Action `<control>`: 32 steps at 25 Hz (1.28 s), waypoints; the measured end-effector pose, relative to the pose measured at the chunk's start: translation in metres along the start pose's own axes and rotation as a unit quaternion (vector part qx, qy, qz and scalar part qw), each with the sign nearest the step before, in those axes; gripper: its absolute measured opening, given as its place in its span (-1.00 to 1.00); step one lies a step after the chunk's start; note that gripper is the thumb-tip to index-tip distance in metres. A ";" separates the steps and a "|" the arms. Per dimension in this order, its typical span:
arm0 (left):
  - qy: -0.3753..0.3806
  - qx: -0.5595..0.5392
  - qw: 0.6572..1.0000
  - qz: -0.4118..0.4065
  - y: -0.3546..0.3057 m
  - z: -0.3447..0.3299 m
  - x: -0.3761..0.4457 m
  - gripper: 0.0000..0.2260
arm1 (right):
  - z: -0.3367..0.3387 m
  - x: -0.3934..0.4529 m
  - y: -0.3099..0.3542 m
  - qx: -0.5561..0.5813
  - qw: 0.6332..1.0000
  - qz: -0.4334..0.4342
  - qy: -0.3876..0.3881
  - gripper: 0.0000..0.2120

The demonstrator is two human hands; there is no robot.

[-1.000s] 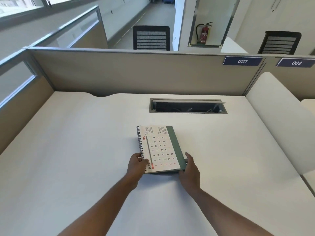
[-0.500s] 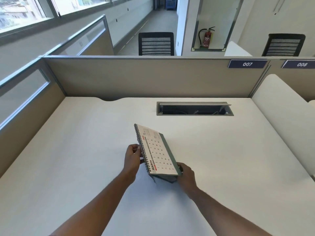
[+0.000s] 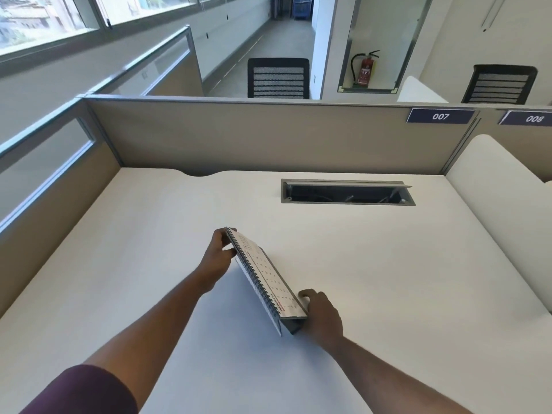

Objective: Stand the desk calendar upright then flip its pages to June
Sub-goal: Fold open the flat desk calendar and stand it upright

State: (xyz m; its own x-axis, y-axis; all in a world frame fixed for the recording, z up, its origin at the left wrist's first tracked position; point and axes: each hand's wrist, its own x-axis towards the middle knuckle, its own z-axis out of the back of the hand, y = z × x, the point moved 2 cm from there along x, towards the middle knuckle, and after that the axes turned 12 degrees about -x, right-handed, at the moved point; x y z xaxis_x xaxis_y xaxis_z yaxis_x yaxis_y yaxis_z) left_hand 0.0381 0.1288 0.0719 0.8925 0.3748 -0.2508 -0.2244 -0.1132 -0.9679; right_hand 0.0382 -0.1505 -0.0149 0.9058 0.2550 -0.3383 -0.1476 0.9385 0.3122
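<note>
Matt white paper pages on the calendar [image 3: 270, 274], bound by a wire spiral (metal by its look) over a grey card backing; smooth, matt off-white laminate on the desk [image 3: 388, 264]; matt beige panel [image 3: 268, 135] with a brushed metal rim.

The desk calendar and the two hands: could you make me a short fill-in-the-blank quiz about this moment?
1. The desk calendar is gripped by ____ hands.
2. The left hand holds its ____ end.
3. The right hand holds the end ____ the person.
4. The sign above the cable slot reads ____.

Missing words: two; far; nearest; 007
</note>
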 end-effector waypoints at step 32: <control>0.019 0.044 0.986 0.162 0.055 0.008 -0.017 -0.21 | 0.044 0.056 -0.004 0.469 0.868 -0.127 0.102 -0.58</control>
State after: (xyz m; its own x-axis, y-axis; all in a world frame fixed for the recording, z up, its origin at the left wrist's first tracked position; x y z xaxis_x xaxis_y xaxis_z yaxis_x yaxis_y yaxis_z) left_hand 0.0082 0.1234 0.0231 0.7813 0.2978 -0.5485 -0.5324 -0.1406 -0.8348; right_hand 0.1071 -0.1504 0.0042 0.7584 0.1940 -0.6223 0.5215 0.3921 0.7578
